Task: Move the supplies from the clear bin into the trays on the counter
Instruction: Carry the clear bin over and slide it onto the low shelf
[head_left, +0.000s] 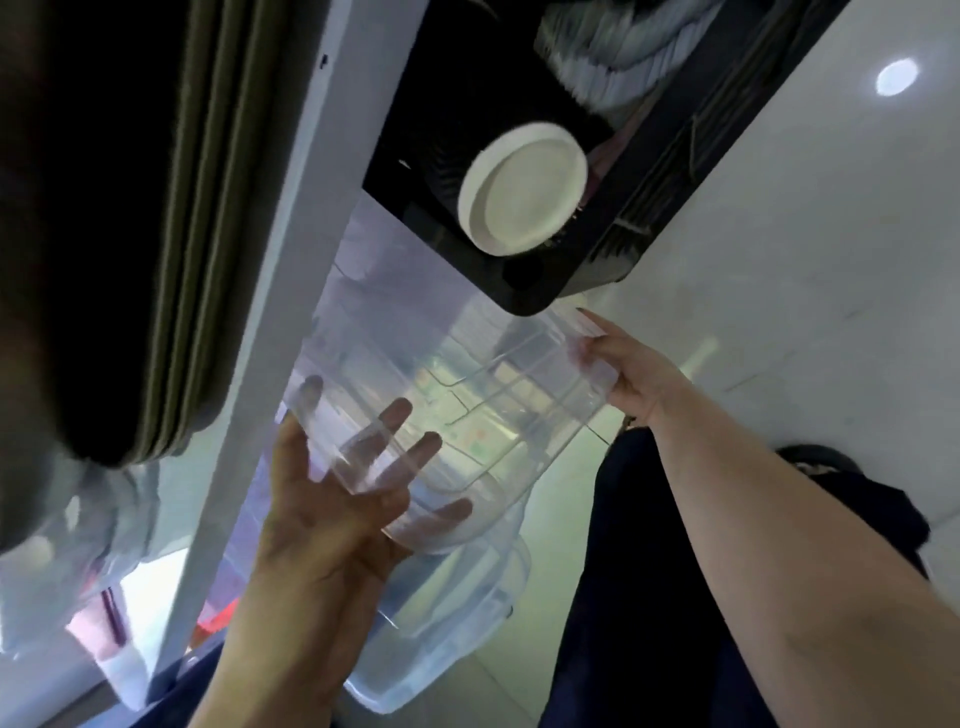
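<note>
Here, left hand (332, 519) spreads flat against clear bin (467, 374); right hand (628, 369) grips its rim

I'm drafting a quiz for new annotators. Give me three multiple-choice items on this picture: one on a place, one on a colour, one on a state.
1. Where does the round lid lie?
A on the floor
B in the black tray
C on the stack of grey trays

2. What colour is the round lid?
A white
B red
C blue

3. How does the left hand meet the clear bin?
A it is a fist, away from the bin
B it pinches one corner
C its fingers are spread straight against the bin

Key: 1 B, the tray's dark walls surround the lid; 2 A, it shows white against the tray; 3 C, the straight fingers show through the clear plastic.
</note>
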